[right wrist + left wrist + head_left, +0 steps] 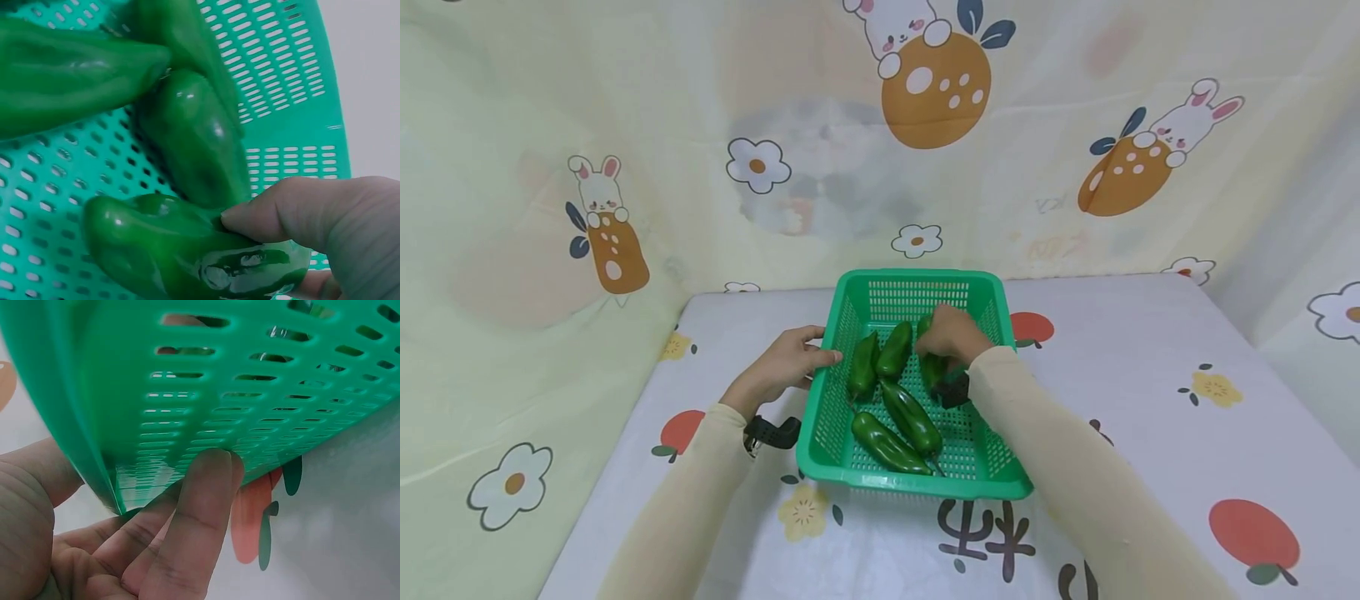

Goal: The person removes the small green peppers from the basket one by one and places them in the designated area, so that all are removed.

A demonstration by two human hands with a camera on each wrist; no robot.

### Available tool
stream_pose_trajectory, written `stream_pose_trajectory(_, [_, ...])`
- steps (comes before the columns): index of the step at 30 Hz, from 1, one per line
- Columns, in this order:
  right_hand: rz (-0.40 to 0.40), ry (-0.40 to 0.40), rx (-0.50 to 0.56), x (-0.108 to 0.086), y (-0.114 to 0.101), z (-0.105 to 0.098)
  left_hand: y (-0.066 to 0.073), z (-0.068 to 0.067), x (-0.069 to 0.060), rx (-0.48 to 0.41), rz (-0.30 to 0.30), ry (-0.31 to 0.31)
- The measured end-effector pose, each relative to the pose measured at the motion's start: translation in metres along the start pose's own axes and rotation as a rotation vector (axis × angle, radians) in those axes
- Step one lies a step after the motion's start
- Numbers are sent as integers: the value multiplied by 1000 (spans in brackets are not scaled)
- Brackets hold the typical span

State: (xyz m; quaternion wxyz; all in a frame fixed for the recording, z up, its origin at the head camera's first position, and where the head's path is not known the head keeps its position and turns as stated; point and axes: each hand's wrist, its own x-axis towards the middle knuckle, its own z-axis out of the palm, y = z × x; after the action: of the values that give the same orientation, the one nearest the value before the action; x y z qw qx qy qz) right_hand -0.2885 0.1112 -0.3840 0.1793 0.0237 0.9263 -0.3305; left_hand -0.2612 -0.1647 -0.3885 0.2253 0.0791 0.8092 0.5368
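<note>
Pale cloth (820, 75) with printed rabbits and flowers hangs at the back, and a white printed table cover (1120, 333) lies in front of it. In the head view, the green basket (917, 481) stands on this cover, with five green peppers (895, 350) inside it. The left hand (786, 362) holds the left side of the basket, its thumb at the rim. The right hand (953, 333) reaches inside and grips the rightmost pepper (931, 371).

From the left wrist, one sees the fingers touching the outer face of the slotted wall. I judge that this hold should be light but steady, so that the basket does not slide. The plastic looks thin and smooth, with rows of oblong holes.

From the right wrist, the thumb lies on top of the gripped pepper, near one end, and part of a finger shows below: a narrow pinch. A hold closer to the middle would probably balance it better. Its skin is glossy and perhaps slippery, so even pressure is wiser than a hard squeeze. The peppers are long and rounded, with shallow dents and bright reflections.
</note>
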Motion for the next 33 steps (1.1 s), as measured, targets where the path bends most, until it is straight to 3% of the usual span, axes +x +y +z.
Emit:
stream_pose_trajectory(13, [-47,-2,103,-19,-1,-33,-2,0,1,-15,10,1])
stream_pose_trajectory(22, [-85,-69,223,-31,12,-58,-2,1,2,-8,5,8])
stream_pose_trajectory(33, [-84,-46,219,-41,34,-91,-4,1,3,34,4,27])
